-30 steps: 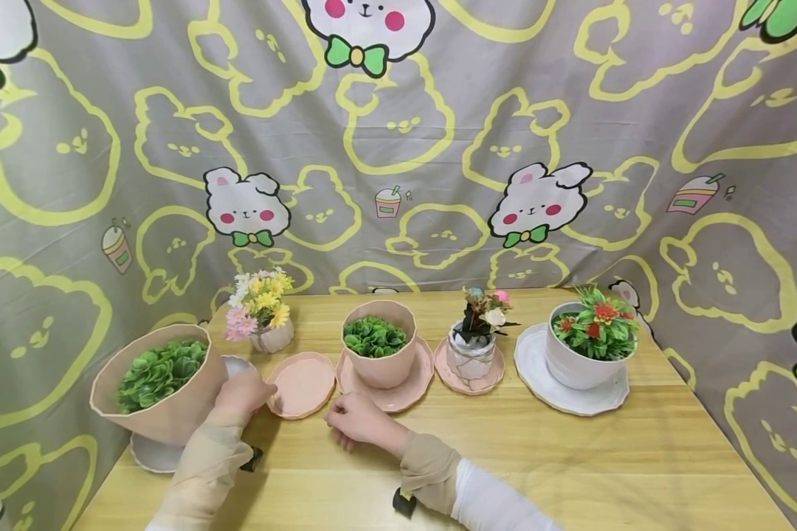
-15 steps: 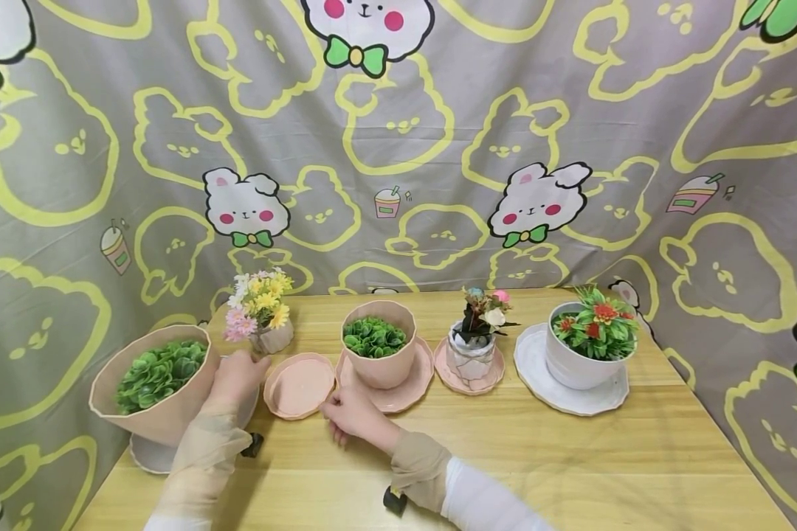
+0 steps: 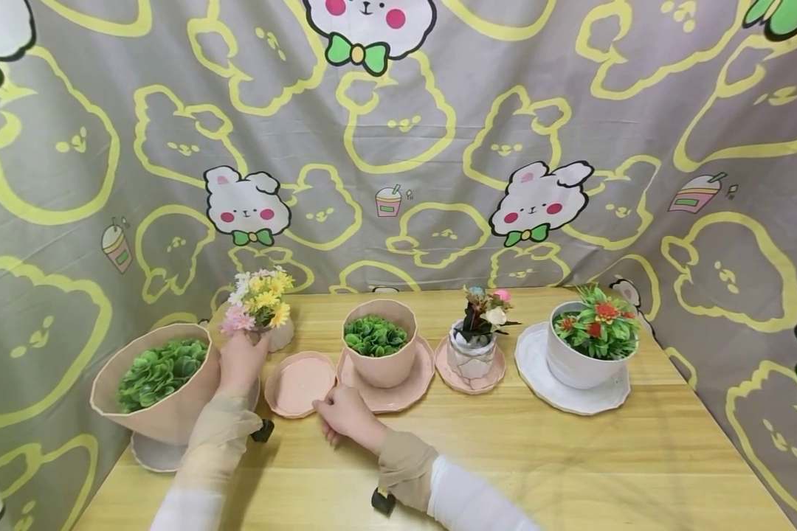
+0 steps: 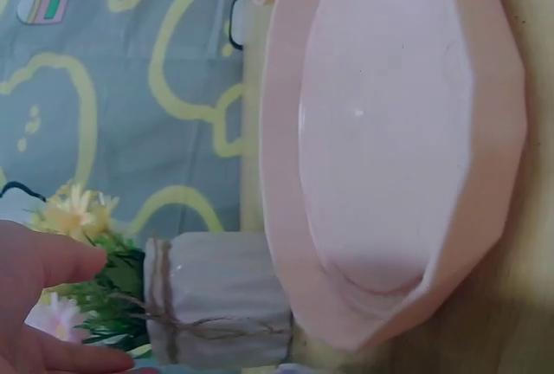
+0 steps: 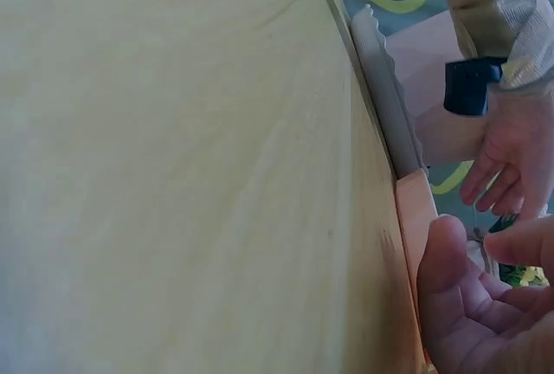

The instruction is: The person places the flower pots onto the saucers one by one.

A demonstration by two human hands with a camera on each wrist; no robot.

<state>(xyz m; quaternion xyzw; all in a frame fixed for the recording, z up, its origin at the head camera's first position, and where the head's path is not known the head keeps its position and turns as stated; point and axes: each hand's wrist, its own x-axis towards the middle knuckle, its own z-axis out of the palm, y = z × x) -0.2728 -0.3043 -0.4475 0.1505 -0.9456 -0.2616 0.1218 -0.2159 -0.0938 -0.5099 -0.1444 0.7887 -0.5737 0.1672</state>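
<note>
My left hand (image 3: pixel 242 363) reaches to the small white pot (image 3: pixel 280 333) of yellow, white and pink flowers (image 3: pixel 260 296) at the back left. In the left wrist view the thumb and fingers (image 4: pixel 74 257) stand apart beside the blossoms, off the pot's twine-tied wall. My right hand (image 3: pixel 350 414) hangs with loosely bent fingers at the near right rim of a small pink saucer (image 3: pixel 300 385). Nothing shows in its grasp, and whether it touches the rim I cannot tell. Beside my left forearm a large pink pot (image 3: pixel 173 420) with green leaves leans on a white saucer (image 3: pixel 153 451).
A pink pot (image 3: pixel 380 369) of greenery stands on a pink saucer (image 3: pixel 398 402) at the middle. Right of it are a small marbled pot (image 3: pixel 471 361) on a pink saucer and a white pot (image 3: pixel 581 365) on a white saucer (image 3: pixel 538 380). A patterned cloth (image 3: pixel 425 162) hangs behind.
My left hand has moved from beside the small pink saucer back to the flower pot. The right hand has shifted slightly left along the saucer's near side.
</note>
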